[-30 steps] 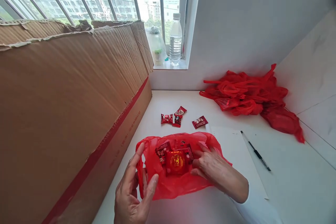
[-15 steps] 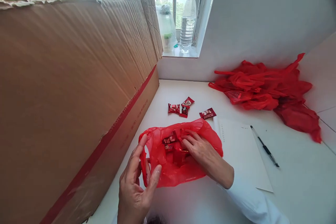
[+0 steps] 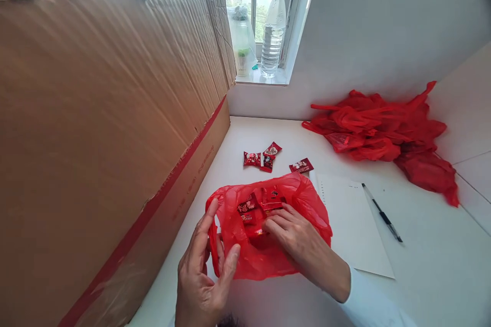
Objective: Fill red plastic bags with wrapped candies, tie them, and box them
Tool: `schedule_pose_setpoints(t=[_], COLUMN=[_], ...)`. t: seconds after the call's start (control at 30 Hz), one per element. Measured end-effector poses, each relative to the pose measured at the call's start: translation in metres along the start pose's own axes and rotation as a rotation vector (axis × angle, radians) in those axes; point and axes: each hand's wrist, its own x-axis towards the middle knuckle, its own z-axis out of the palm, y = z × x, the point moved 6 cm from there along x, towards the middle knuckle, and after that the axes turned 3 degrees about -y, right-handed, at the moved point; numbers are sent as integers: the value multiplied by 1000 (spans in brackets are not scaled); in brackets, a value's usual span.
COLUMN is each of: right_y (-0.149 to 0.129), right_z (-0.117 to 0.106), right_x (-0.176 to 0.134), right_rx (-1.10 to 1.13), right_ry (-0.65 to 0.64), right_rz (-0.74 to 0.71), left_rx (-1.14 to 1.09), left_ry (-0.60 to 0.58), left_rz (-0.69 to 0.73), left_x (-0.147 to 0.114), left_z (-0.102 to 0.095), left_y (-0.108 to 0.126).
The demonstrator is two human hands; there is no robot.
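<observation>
A red plastic bag (image 3: 264, 265) lies on the table with its mouth spread open. Several small red wrapped packets (image 3: 247, 204) show inside it. At the bag's left edge, my left hand (image 3: 207, 260) has its fingers hooked in the bag's handle and its thumb apart on the near side. My right hand (image 3: 295, 235) reaches into the bag from the right. Its fingers are curled together over the packets; the fingertips are partly hidden, and what they hold cannot be made out. Beyond the bag lie a few loose packets (image 3: 252, 159), with another single packet (image 3: 301, 165) to their right.
A tall cardboard box (image 3: 115, 112) walls off the left side. Crumpled red bags (image 3: 368, 127) are heaped at the back right. A sheet of paper (image 3: 353, 230) and a pen (image 3: 387, 219) lie right of the bag. A water bottle (image 3: 272, 36) stands on the windowsill.
My right hand has shifted down and slightly right inside the bag, uncovering a red packet near the far side. My left hand still holds the left edge.
</observation>
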Motion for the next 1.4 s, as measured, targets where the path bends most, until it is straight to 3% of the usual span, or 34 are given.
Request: schedule_pose_setpoints(t=[0.1,0.27,0.37,0.57,0.77,0.87,1.07,1.23,1.33,1.4], right_y=[4,21,36,71,86,87,75,74,72,72], right_z=[-6,-31,-45,-28,-28,-38,-61,-82,-107,-130], right_x=[6,-3,-8,-18,-39,-45,-42,-41,-44,-47], right_rx=[-40,45,-71,-388,-356,-377,-573,-498,-148,111], right_ry=[59,39,125,76,106,123,32,9,60,179], right_rz=[25,73,123,250,200,208,378,357,256,197], left_rx=[-8,-22,-55,-119,122,224,530,534,480,312], left_ry=[0,-4,37,73,11,68,247,50,-122,-272], left_rz=[-30,-40,-38,-91,137,163,232,187,4,-83], left_x=[0,0,2,11,15,15,22,31,33,34], left_z=[0,0,0,-3,-20,-32,-48,-46,-47,-47], left_y=[-5,-11,-6,2,0,9,40,32,18,13])
